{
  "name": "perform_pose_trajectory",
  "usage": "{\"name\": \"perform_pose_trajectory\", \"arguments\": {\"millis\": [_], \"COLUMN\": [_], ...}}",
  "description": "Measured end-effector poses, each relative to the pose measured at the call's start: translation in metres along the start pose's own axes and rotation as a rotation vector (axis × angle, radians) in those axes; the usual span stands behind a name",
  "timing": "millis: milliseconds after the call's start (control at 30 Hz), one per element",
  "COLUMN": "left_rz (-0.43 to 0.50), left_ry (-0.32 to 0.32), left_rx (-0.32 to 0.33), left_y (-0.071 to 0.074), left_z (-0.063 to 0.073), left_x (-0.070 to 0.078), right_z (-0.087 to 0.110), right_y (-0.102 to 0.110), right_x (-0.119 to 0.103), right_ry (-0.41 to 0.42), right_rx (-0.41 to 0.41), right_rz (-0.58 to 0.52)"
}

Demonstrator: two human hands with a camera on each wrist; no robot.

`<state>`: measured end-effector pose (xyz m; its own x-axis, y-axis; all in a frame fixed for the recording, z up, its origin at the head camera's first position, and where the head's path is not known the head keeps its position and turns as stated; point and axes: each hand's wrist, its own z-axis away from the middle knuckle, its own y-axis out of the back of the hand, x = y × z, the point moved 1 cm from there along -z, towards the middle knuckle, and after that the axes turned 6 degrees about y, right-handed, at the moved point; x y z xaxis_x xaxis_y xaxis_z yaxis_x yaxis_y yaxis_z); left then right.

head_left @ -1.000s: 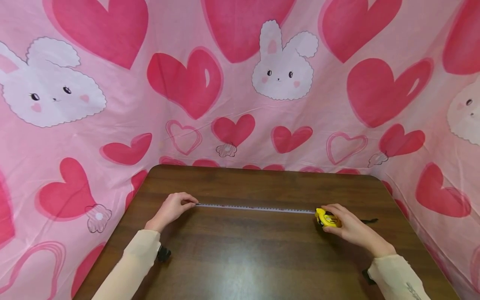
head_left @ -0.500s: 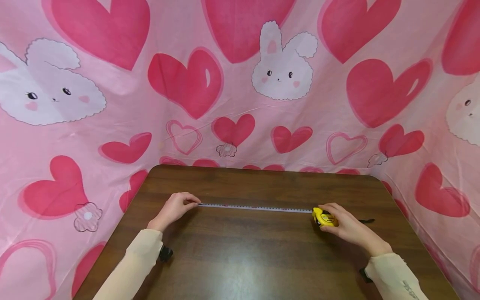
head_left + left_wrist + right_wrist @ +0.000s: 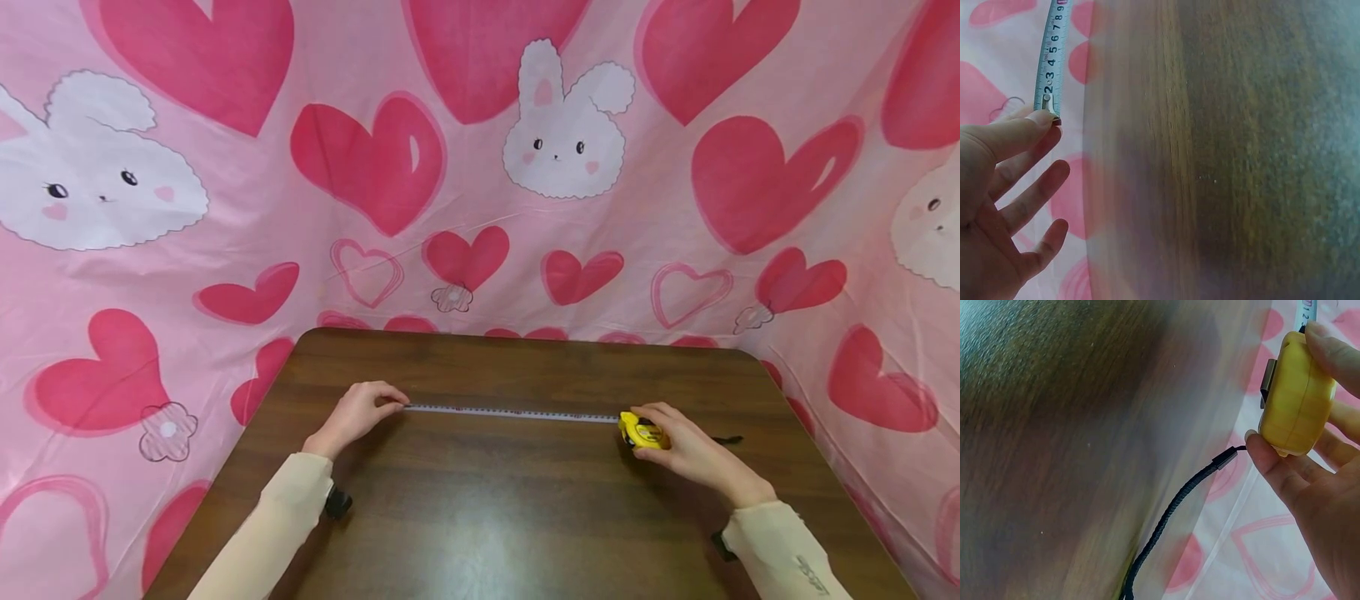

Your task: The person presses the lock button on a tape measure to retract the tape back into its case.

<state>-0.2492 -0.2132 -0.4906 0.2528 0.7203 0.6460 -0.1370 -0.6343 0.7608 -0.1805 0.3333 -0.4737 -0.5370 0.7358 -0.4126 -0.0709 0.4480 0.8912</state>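
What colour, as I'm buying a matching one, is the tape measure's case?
Yellow; the case shows best, close up, in the right wrist view.

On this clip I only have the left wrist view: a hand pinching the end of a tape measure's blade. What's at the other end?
Observer: The blade runs to a yellow case.
Reviewer: Is the case being held?
Observer: Yes, the right hand grips it.
Reviewer: Anything else near that hand?
Observer: In the right wrist view, a black strap trails from beside a fingertip; where it joins is hidden.
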Motion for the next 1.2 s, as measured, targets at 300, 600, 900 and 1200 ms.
{"name": "perform_pose_trajectory", "arguments": {"millis": [300, 600, 900, 1200], "left_rz": [0.011, 0.015, -0.023, -0.023], "left_ry": [0.011, 0.006, -0.038, -0.032], "left_rx": [-0.016, -0.024, -0.002, -0.009], "left_y": [-0.002, -0.006, -0.013, -0.017], "left_z": [-0.003, -0.007, -0.013, -0.014], "left_x": [0.002, 0.006, 0.012, 0.017], "right_z": [-0.004, -0.01, -0.015, -0.018], "right_y": [-0.003, -0.008, -0.011, -0.01], "right_x": [-0.001, -0.005, -0.008, -0.01], "right_ry": [0.011, 0.013, -0.007, 0.011], "right_rx": [-0.001, -0.005, -0.015, -0.012], "right_rz": [-0.001, -0.003, -0.025, -0.017]}}
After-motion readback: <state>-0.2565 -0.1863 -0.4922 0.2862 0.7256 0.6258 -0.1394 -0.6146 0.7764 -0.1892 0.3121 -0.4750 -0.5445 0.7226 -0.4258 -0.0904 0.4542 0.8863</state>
